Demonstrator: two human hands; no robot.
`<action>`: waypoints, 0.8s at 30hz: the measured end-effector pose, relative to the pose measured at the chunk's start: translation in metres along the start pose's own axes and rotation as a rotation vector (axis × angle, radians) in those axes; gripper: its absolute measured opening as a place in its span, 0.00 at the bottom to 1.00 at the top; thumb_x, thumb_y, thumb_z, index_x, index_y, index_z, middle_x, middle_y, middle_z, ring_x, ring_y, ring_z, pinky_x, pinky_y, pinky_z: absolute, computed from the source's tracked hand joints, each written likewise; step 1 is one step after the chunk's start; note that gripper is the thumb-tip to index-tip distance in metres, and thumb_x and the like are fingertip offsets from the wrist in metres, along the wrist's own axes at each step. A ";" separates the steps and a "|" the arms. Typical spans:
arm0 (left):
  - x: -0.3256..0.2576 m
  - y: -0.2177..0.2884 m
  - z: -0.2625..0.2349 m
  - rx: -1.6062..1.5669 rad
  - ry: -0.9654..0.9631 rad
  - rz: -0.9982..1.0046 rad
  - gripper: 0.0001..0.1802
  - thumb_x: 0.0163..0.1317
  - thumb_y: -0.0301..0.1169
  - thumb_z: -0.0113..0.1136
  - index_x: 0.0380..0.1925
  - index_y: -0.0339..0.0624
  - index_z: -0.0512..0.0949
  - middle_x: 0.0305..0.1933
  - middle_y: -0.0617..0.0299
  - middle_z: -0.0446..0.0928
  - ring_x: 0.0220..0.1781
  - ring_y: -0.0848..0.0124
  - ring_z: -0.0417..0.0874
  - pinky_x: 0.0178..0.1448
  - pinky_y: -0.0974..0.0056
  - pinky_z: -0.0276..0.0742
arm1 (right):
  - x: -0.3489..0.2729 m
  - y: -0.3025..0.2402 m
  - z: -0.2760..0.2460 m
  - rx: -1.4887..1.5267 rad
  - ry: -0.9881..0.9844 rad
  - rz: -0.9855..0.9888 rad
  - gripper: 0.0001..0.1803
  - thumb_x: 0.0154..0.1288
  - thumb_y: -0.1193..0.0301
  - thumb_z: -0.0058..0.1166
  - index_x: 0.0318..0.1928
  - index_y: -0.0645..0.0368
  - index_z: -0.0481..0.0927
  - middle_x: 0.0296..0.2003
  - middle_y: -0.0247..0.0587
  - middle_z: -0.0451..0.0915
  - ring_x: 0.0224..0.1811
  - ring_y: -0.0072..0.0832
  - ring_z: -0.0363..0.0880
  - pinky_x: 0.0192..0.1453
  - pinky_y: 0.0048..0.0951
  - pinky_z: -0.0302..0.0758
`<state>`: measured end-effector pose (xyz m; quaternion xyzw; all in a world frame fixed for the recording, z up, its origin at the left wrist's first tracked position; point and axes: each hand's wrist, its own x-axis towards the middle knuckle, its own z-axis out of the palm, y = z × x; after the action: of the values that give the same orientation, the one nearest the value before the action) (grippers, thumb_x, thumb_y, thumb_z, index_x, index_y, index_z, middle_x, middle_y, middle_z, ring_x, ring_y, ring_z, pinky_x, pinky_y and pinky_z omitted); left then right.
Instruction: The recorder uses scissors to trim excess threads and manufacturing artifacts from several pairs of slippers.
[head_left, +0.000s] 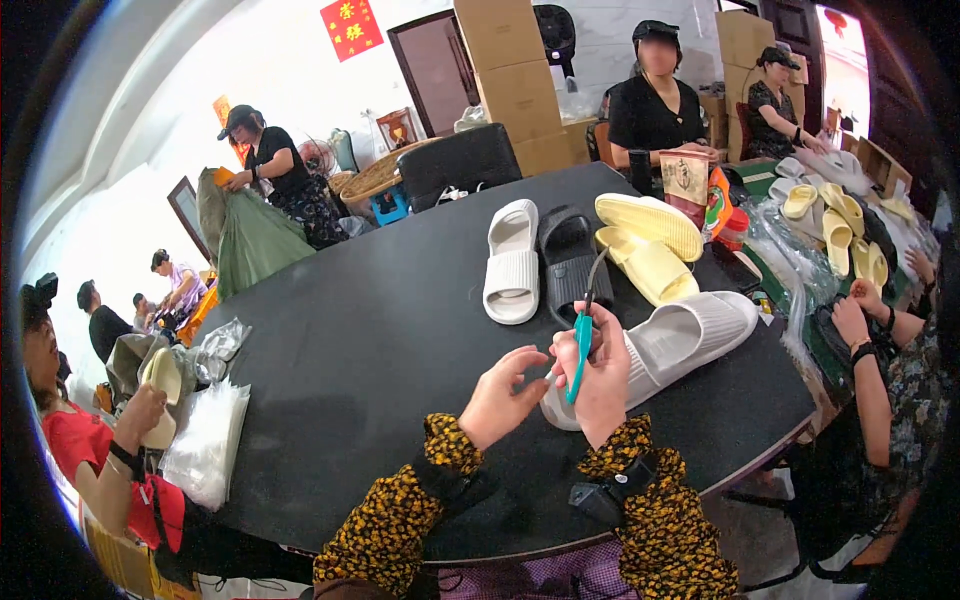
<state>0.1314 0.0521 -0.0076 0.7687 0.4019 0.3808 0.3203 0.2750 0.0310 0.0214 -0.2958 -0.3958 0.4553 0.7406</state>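
Observation:
My right hand (597, 385) is closed around a slim teal-handled tool (580, 355), with a thin, dark, curved piece rising from its top end. What that dark piece is, I cannot make out. Just left of it, my left hand (503, 392) has half-bent fingers, thumb and forefinger apart, and nothing visible in it. Under and behind my right hand lies a large light-grey slide slipper (690, 335), its near end partly hidden. Beyond the hands are a light-grey slide (513, 285), a black slide (578, 275) and a pair of yellow slides (655, 235), one showing its sole.
The black table (350, 370) carries clear plastic bags (205, 445) at left. A brown pouch (686, 180), a red-lidded jar (734, 230) and a phone (735, 268) stand or lie at right. More slippers (840, 225) lie on a green surface. Several other people sit or stand around.

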 end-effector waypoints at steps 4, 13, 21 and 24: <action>-0.025 0.027 -0.011 -0.068 0.053 -0.072 0.17 0.58 0.26 0.60 0.48 0.34 0.75 0.46 0.54 0.79 0.47 0.69 0.80 0.50 0.65 0.76 | 0.000 0.003 -0.002 -0.022 0.001 0.031 0.24 0.60 0.75 0.55 0.56 0.60 0.65 0.30 0.36 0.75 0.21 0.15 0.71 0.22 0.15 0.69; -0.091 0.113 -0.038 -0.131 -0.090 -0.022 0.16 0.58 0.19 0.54 0.48 0.31 0.75 0.49 0.53 0.78 0.52 0.68 0.78 0.57 0.66 0.72 | -0.006 0.014 0.003 -0.119 -0.080 0.138 0.22 0.60 0.74 0.55 0.55 0.59 0.66 0.29 0.36 0.75 0.21 0.15 0.71 0.20 0.16 0.68; -0.111 0.130 -0.059 0.062 -0.102 0.175 0.17 0.56 0.23 0.61 0.47 0.35 0.76 0.47 0.53 0.78 0.49 0.61 0.80 0.53 0.63 0.75 | -0.012 0.019 0.008 -0.206 -0.140 0.169 0.22 0.61 0.73 0.55 0.54 0.61 0.66 0.27 0.35 0.74 0.20 0.15 0.70 0.20 0.15 0.67; -0.102 0.084 -0.072 0.085 0.133 -0.145 0.12 0.57 0.23 0.58 0.43 0.36 0.78 0.40 0.54 0.80 0.43 0.69 0.81 0.49 0.66 0.76 | -0.013 0.027 0.005 -0.200 -0.177 0.167 0.21 0.61 0.74 0.55 0.54 0.61 0.67 0.27 0.34 0.74 0.20 0.15 0.70 0.19 0.15 0.67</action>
<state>0.0628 -0.0617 0.0623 0.7234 0.4927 0.3893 0.2869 0.2551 0.0303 -0.0019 -0.3586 -0.4769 0.4982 0.6291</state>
